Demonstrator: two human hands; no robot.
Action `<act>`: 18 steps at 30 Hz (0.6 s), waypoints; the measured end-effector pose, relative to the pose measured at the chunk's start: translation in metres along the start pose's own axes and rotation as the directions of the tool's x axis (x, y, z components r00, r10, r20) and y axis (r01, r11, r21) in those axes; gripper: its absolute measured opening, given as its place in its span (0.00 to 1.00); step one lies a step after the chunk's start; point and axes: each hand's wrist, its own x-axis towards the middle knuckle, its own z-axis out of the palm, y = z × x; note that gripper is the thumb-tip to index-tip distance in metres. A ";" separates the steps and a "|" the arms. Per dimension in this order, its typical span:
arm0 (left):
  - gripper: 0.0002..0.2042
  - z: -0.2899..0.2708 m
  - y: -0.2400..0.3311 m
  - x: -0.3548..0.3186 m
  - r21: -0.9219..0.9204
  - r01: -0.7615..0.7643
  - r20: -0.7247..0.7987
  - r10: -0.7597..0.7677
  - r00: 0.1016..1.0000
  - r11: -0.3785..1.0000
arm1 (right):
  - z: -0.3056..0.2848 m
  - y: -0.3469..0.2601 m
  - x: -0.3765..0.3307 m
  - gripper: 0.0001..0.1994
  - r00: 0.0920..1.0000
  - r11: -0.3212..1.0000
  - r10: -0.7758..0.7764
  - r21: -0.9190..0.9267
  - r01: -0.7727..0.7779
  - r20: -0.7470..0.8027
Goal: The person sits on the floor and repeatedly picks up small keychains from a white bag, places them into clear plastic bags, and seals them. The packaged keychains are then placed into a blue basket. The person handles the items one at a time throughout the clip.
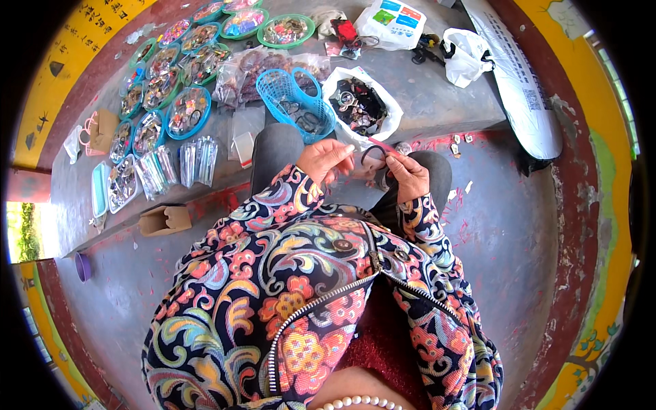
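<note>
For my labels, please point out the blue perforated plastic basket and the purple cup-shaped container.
Blue perforated plastic basket [270,89]: head view, on its wall.
Purple cup-shaped container [83,268]: head view, on its side.

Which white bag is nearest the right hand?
The wide-open white bag holding dark items, just beyond the right hand. The bag with coloured squares and the bunched-up bag sit farther off.

Head-worn fisheye view, facing steeply down, close above left hand [324,162], right hand [410,176].
</note>
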 end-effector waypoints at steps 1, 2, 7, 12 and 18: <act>0.13 0.003 0.000 0.000 0.045 -0.055 -0.014 0.056 0.998 0.997 | 0.000 -0.001 0.000 0.07 0.999 0.998 0.037 0.041 -0.037 0.007; 0.13 0.006 0.001 -0.001 0.091 -0.109 -0.026 0.112 0.993 0.990 | 0.000 -0.001 0.000 0.07 0.998 0.998 0.065 0.012 -0.065 0.010; 0.13 0.015 0.000 -0.008 0.154 -0.002 0.004 0.002 1.000 0.988 | -0.001 0.016 0.004 0.07 0.996 0.995 0.072 -0.073 -0.068 0.058; 0.13 0.014 -0.009 -0.003 0.107 -0.030 -0.025 0.033 0.999 0.994 | 0.000 0.018 0.003 0.07 0.993 0.996 0.080 -0.055 -0.076 0.087; 0.13 0.018 -0.008 -0.006 -0.037 0.042 0.048 -0.040 0.998 0.998 | 0.012 0.005 -0.003 0.06 0.990 0.995 0.063 0.066 -0.072 0.123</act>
